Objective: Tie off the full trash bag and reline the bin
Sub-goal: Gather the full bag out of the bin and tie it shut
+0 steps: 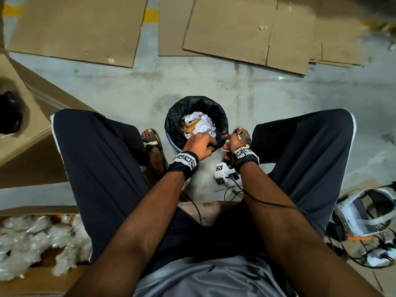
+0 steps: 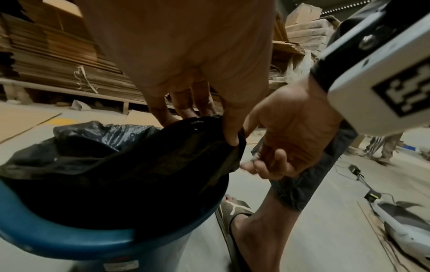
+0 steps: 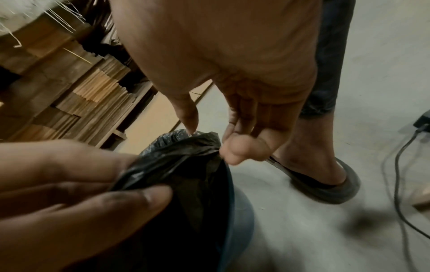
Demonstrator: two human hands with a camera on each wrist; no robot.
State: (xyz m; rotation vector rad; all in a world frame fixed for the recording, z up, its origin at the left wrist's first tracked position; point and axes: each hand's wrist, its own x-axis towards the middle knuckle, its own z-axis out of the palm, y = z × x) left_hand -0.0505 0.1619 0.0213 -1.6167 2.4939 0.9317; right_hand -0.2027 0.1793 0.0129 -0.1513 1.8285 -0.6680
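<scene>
A blue bin (image 1: 171,142) stands on the floor between my feet. It is lined with a black trash bag (image 1: 177,118) that holds crumpled paper (image 1: 201,123). My left hand (image 1: 211,144) pinches the near edge of the bag (image 2: 116,165) between thumb and fingers, lifting it off the blue rim (image 2: 69,237). My right hand (image 1: 227,142) is just to its right. In the right wrist view the right hand (image 3: 211,141) nips the gathered bag edge (image 3: 186,156) between forefinger and thumb, and the left hand (image 3: 139,176) clamps the same fold.
Flattened cardboard sheets (image 1: 235,28) cover the far floor. A large cardboard box (image 1: 25,125) sits at left, with a dark bundle (image 1: 8,112) on it. A white tagged device (image 1: 221,173) lies near the bin. A white headset with cables (image 1: 360,213) is at right. Clear packets (image 1: 38,239) lie at lower left.
</scene>
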